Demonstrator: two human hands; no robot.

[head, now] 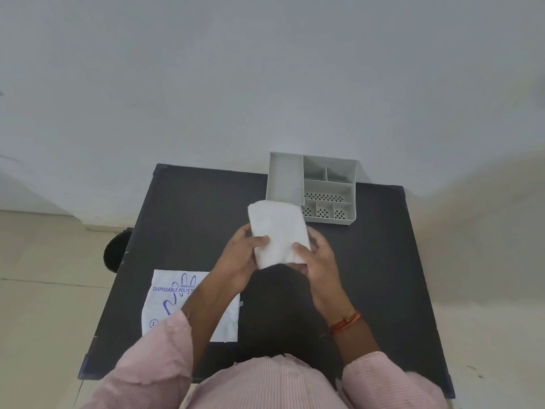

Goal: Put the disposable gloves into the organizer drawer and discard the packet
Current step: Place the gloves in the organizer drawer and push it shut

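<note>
A folded white stack of disposable gloves [277, 228] is held above the middle of the black table [182, 219]. My left hand [240, 256] grips its left side with the thumb on top. My right hand [317, 261] grips its lower right corner. The stack's far edge overlaps the front of the grey organizer drawer [285, 175], which stands at the table's far edge with one long compartment and several small ones. The flat white glove packet [165, 293] with blue print lies on the table at the near left, partly under my left forearm.
A dark round object [115, 252] sits on the floor beside the table's left edge. A white wall rises right behind the organizer. Pale floor tiles surround the table.
</note>
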